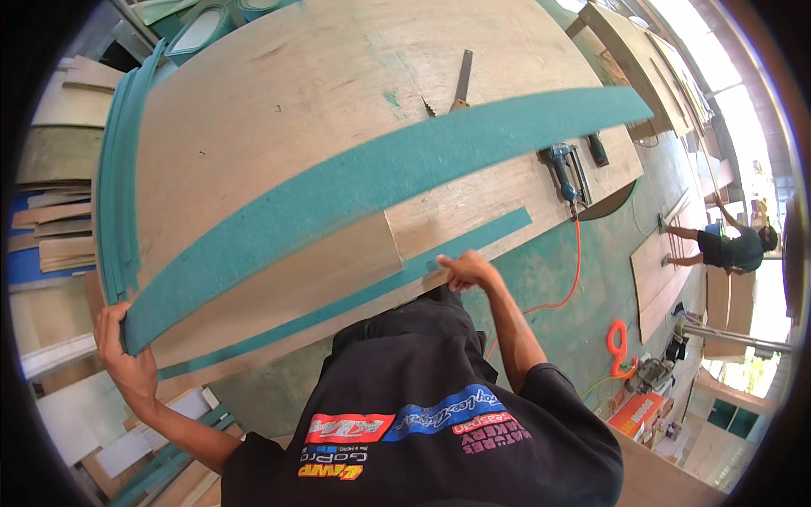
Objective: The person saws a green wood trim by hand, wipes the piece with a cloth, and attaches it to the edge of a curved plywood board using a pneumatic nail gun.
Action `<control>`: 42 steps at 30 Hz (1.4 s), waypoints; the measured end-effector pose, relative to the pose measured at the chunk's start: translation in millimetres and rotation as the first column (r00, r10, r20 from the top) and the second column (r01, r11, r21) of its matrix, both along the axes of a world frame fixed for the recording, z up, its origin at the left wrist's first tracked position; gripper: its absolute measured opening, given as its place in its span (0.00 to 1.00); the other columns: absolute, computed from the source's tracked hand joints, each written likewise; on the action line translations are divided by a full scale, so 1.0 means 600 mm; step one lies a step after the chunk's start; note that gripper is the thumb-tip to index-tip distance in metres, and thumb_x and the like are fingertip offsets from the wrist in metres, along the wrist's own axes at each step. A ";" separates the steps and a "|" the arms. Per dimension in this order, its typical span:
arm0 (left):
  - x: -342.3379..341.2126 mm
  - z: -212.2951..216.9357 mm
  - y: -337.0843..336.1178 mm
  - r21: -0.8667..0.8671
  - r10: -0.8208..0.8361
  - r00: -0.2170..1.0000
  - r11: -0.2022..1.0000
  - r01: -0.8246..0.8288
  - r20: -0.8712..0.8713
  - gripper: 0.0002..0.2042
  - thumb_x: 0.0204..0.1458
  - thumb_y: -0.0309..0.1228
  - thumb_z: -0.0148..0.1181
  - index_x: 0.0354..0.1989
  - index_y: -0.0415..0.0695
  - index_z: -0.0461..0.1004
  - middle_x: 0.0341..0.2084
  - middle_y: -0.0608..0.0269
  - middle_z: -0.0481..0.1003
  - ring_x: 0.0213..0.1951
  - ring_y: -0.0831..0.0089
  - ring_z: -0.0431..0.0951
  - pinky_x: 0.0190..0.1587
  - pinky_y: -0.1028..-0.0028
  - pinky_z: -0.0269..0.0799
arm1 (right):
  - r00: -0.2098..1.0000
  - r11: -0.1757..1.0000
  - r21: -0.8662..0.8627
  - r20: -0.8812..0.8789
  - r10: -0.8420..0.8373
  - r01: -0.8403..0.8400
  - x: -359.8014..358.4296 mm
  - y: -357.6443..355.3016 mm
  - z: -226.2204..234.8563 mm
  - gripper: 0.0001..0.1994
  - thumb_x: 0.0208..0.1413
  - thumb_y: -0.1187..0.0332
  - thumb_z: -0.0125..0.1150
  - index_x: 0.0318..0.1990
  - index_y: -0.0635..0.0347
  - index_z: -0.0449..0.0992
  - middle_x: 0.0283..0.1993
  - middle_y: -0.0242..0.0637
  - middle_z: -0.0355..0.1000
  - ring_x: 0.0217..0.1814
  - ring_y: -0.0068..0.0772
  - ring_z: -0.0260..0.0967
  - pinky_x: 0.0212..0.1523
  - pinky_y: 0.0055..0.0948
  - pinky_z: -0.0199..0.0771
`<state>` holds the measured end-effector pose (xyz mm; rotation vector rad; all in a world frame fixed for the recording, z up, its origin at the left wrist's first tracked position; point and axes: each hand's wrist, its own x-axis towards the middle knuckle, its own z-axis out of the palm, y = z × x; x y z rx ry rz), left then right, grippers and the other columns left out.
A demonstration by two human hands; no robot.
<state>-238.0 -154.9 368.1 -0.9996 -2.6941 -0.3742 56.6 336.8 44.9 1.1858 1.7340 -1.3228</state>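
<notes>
Black shirt fills the 6 o'clock edge. Left hand (125, 348), at 8 o'clock, is clenched on the end of a long teal strip (380, 182), lifting it across the plywood tabletop (279, 93) toward 2 o'clock. Right hand (463, 272) presses a narrower teal strip (397, 279) flat at the near edge, fingers curled, steadying it. A handsaw (461, 80) lies at 12 o'clock.

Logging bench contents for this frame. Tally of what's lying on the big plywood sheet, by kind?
Loose green strips: 2, the wide green strip gripped at its end by the left hand, the narrow green strip touched by the right hand
Small plywood piece: 1
Handsaw: 1
Nail gun: 1
Total: 5
</notes>
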 end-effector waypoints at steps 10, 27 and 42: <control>0.184 0.057 0.246 0.140 -0.163 0.970 0.980 0.139 0.179 0.33 0.43 0.53 0.77 0.45 0.39 0.72 0.33 0.55 0.73 0.37 0.55 0.75 0.45 0.62 0.72 | 0.735 0.455 0.882 -0.388 0.555 0.122 -0.148 0.408 -0.140 0.32 0.56 0.49 0.66 0.64 0.60 0.72 0.63 0.53 0.73 0.64 0.59 0.69 0.61 0.50 0.72; 0.338 0.056 0.334 0.153 -0.208 0.976 0.968 0.196 0.063 0.16 0.41 0.29 0.73 0.32 0.43 0.70 0.24 0.62 0.70 0.26 0.66 0.70 0.30 0.69 0.65 | 0.727 0.271 0.892 0.086 0.681 -0.360 -0.232 0.357 -0.066 0.27 0.55 0.53 0.68 0.61 0.48 0.76 0.65 0.37 0.73 0.73 0.42 0.61 0.69 0.55 0.60; 0.324 0.056 0.308 0.015 -0.571 0.816 0.819 0.574 -0.086 0.18 0.28 0.30 0.65 0.33 0.43 0.72 0.26 0.60 0.71 0.29 0.57 0.73 0.32 0.64 0.68 | 0.720 0.261 0.895 -0.445 0.532 0.361 0.086 0.192 0.056 0.14 0.61 0.58 0.62 0.36 0.61 0.77 0.35 0.46 0.78 0.43 0.50 0.75 0.51 0.47 0.65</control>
